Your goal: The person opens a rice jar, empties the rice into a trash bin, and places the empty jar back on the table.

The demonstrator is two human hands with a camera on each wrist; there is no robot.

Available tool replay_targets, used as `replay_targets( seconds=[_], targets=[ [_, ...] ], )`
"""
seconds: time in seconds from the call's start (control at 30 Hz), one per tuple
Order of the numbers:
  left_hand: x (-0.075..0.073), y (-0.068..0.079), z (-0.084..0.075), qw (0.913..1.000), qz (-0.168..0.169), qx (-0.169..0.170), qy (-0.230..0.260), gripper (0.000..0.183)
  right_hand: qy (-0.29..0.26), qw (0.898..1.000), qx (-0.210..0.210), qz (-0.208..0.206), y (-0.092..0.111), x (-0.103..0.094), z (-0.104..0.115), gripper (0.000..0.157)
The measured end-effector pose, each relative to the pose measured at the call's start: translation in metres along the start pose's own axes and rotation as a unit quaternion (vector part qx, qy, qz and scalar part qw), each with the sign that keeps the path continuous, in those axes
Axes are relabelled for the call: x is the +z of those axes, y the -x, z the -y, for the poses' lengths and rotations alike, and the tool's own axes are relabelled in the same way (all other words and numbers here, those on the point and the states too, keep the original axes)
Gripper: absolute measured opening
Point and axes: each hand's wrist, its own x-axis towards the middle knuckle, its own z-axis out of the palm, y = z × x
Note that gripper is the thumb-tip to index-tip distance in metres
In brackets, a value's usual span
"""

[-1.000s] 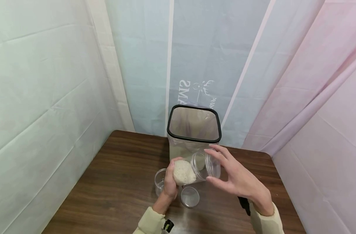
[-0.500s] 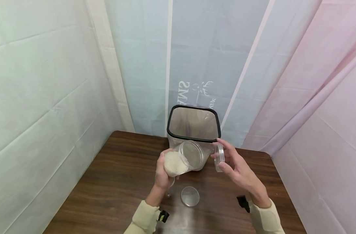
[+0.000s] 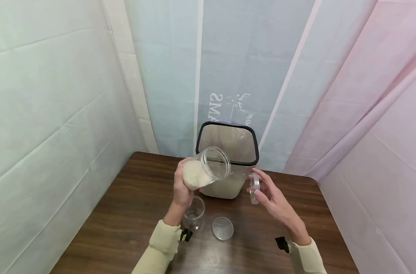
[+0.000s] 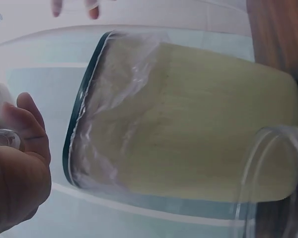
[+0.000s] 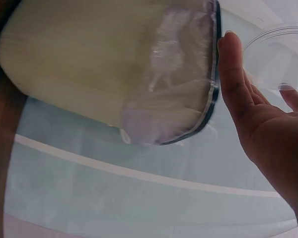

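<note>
My left hand [image 3: 181,190] grips a clear screw-top jar [image 3: 215,163] partly filled with white rice [image 3: 195,175]. The jar is tilted, its uncovered mouth facing right, over the near edge of a large clear container. A black rim [image 3: 243,164] runs round that container [image 4: 203,119], which holds pale grain and has a plastic bag lining near its top. Right of the container, my right hand [image 3: 276,201] pinches a clear round lid [image 3: 254,189] on edge between thumb and fingers. The same lid [image 5: 275,57] appears beyond my fingers in the right wrist view.
On the brown wooden table [image 3: 132,220], a clear, empty-looking glass jar [image 3: 194,213] stands beside my left wrist. Another round clear lid [image 3: 223,229] lies flat to its right. Pale curtains [image 3: 167,76] close in the back and both sides.
The lid has come off the rice jar into my right hand, which moved right. My left hand has carried the jar up and left toward the container's rim.
</note>
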Motion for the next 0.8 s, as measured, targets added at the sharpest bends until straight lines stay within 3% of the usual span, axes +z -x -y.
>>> replay_targets(
  seconds=[0.17, 0.4, 0.57, 0.8],
  targets=[
    [0.001, -0.009, -0.006, 0.9996, 0.015, 0.023, 0.000, 0.045, 0.033, 0.999, 0.043, 0.001, 0.005, 0.008, -0.017, 0.061],
    [-0.005, -0.022, -0.014, 0.9990, 0.026, 0.036, -0.004, 0.044, 0.097, 0.988, 0.116, 0.020, 0.013, 0.023, -0.044, 0.065],
    [-0.010, -0.028, -0.015, 0.9983, 0.038, 0.041, -0.017, 0.047, 0.175, 0.970, 0.162, 0.040, 0.022, 0.038, -0.065, 0.072],
    [-0.018, -0.043, -0.019, 0.9947, 0.024, 0.046, -0.089, 0.055, 0.234, 0.947, 0.210, 0.066, 0.034, 0.051, -0.091, 0.075]
  ],
)
